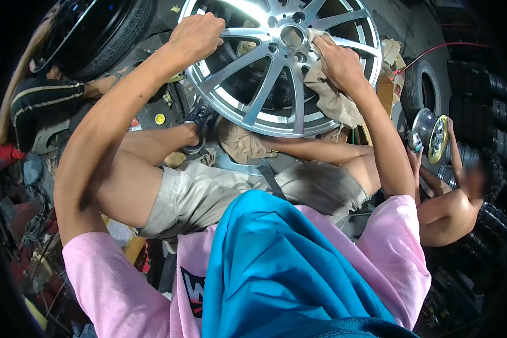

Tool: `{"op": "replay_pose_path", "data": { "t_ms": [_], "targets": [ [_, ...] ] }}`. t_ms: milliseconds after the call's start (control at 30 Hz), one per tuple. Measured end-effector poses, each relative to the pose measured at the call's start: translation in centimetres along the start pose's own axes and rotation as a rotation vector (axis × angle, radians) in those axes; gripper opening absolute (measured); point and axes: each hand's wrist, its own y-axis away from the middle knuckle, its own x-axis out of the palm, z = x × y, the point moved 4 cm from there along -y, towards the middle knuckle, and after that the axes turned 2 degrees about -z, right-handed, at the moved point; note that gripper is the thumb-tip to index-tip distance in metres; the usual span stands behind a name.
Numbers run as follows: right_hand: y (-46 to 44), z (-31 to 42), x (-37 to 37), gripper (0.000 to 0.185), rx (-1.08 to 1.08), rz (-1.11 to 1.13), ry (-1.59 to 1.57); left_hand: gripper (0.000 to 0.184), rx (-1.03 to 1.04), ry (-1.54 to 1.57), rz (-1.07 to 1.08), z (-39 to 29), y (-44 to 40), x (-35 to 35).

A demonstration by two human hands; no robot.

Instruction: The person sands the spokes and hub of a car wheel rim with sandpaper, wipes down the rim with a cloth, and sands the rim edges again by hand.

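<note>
A silver alloy wheel rim (259,101) with several spokes is in front of me at the top of the head view, its bolt holes around the round centre bore. My left hand (200,35) is closed on the rim's left side, with the fingers curled over its edge. Close to the hub, my right hand (338,59) grips a beige cloth (335,101) and presses it against a spoke. The cloth's loose end hangs down over the lower right spokes.
A tyre (115,45) is at upper left, near another person's leg (45,96). On the right, a co-worker (450,208) holds a gold-faced wheel (437,138). Another tyre (422,84) leans behind cardboard. A yellow lid (160,119) lies on the floor.
</note>
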Motion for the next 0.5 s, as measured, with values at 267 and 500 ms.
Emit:
{"op": "replay_pose_path", "data": {
  "t_ms": [267,500],
  "targets": [
    [-0.3,0.6,0.0,0.024,0.018,0.000,0.064,0.036,0.000,0.023,0.015,0.1,-0.1,0.0],
    [-2.1,1.1,0.4,0.027,-0.009,-0.089,0.130,0.035,-0.033,0.012,0.038,-0.1,-0.2,-0.2]
  ]
}}
